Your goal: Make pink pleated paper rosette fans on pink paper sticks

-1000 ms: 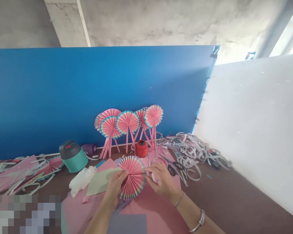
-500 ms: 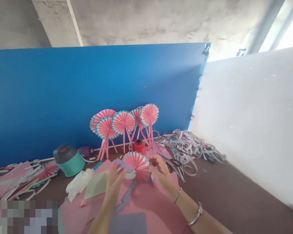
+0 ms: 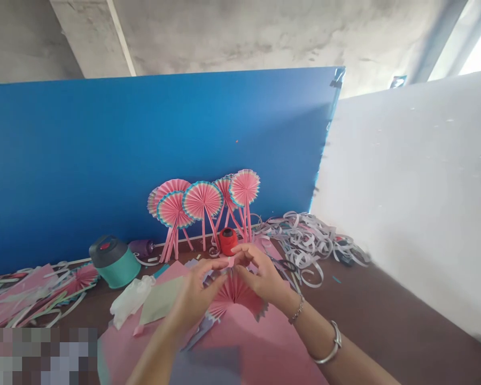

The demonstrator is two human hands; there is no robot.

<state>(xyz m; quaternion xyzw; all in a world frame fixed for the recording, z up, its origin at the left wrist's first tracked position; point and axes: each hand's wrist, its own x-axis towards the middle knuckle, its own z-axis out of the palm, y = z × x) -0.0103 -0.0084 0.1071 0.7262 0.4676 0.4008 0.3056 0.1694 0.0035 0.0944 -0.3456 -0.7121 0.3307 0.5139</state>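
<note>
A pink pleated paper fan [image 3: 240, 297] with a pale zigzag edge is spread below my two hands, over pink paper sheets [image 3: 264, 342]. My left hand [image 3: 204, 280] is closed at its upper left edge, fingertips together. My right hand [image 3: 260, 272] pinches the upper edge from the other side, its fingertips close to the left ones. Between them shows a small pink bit of paper [image 3: 231, 261]. Part of the fan is hidden behind the fingers. Scissors [image 3: 287, 264] lie just beyond my right hand.
Finished round fans [image 3: 202, 200] on pink strips lean against the blue panel [image 3: 124, 144]. A red container [image 3: 228, 241], a teal and dark grey container [image 3: 115, 262] and a crumpled white plastic bag [image 3: 131, 300] stand or lie around. Curled paper strips [image 3: 304, 235] are heaped at right.
Both hands have come together at the fan's upper edge; before, they were apart on either side. The fan has turned, its open gap from the left now facing down.
</note>
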